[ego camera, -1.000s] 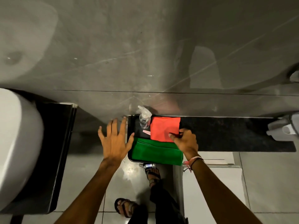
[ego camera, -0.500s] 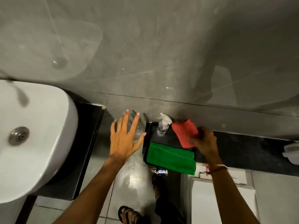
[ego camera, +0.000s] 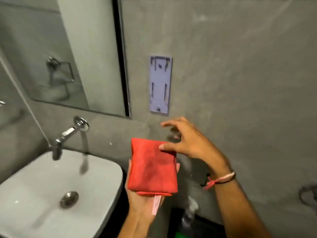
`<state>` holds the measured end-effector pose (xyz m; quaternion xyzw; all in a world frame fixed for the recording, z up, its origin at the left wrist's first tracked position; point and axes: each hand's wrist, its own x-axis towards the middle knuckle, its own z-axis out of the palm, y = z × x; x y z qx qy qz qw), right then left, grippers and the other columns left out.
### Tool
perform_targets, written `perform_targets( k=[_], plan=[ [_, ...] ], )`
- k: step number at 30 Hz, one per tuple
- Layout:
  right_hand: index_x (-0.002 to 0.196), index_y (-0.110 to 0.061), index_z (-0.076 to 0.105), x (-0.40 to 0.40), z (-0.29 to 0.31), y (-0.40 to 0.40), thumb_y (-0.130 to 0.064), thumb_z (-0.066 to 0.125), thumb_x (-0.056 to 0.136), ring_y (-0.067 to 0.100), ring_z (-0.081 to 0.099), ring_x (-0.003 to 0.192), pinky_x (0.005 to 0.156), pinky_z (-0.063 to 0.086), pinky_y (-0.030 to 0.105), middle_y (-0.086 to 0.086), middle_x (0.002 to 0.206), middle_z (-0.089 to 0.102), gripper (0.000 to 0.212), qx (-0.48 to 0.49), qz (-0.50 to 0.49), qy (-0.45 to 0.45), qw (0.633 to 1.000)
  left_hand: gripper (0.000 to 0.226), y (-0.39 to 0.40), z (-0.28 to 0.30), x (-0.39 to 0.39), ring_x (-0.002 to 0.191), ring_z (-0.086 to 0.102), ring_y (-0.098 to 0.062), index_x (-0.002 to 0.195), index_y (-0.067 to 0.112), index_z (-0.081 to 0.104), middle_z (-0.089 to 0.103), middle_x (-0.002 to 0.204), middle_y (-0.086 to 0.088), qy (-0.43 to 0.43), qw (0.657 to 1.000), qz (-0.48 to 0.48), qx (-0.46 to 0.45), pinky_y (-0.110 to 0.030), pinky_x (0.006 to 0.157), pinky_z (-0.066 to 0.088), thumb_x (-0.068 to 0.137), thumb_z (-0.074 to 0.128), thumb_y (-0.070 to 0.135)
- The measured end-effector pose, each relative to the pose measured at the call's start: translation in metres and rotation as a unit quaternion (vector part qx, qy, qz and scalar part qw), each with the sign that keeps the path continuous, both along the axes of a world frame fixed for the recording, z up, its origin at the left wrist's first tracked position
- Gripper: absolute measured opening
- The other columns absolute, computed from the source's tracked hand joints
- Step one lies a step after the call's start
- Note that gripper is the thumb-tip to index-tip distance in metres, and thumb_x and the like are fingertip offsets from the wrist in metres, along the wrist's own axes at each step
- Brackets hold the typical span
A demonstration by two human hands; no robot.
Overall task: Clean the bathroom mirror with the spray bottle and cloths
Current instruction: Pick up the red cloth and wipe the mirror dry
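A folded red cloth (ego camera: 152, 167) lies flat on the upturned palm of my left hand (ego camera: 143, 202), held in front of the grey wall. Over the cloth's upper right corner hovers my right hand (ego camera: 188, 141), thumb tip touching the cloth and fingers spread apart. The mirror (ego camera: 60, 66), with a dark right edge, hangs at the upper left above the sink. Low down between my arms, the clear spray bottle (ego camera: 190, 212) shows as a blur. A sliver of the green cloth (ego camera: 181, 235) appears at the bottom edge.
A white sink (ego camera: 34, 194) with a chrome tap (ego camera: 68, 133) stands at the lower left. A lilac plastic bracket (ego camera: 160, 85) is fixed to the wall right of the mirror. A dark ledge (ego camera: 209, 225) runs below the wall.
The view has swung up from the tray to the wall and mirror. The red cloth has come off the tray in my right hand and now rests on my left palm.
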<state>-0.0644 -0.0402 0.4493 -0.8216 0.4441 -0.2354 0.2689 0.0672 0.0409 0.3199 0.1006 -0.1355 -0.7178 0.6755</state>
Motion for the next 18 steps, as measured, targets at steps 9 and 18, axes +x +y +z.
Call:
perform_targets(
  k=[9,18],
  plan=[
    [0.142,-0.016,0.06,0.071,0.172,0.0,-0.03,0.078,0.089,0.02,0.055,0.135,0.114,0.04,0.023,0.005,0.145,0.054,0.058,-0.395,-0.074,-0.21,0.891,0.063,-0.009,0.211,0.139,0.068,0.077,-0.022,0.123,0.016,0.07,0.079,0.098,-0.008,-0.061,0.91,0.403,-0.08,-0.037,0.058,0.062,0.099,0.033,0.06],
    [0.157,-0.014,0.045,0.091,0.348,-0.04,-0.045,0.068,0.09,0.04,0.036,0.154,0.123,0.034,0.061,0.024,0.165,0.038,0.077,-0.675,-0.184,-0.073,0.711,0.065,-0.087,0.498,0.152,0.126,0.06,-0.002,0.157,0.046,0.02,0.041,0.161,0.006,-0.394,0.454,0.752,-0.272,-0.028,0.098,0.057,0.1,0.05,0.043]
  ],
)
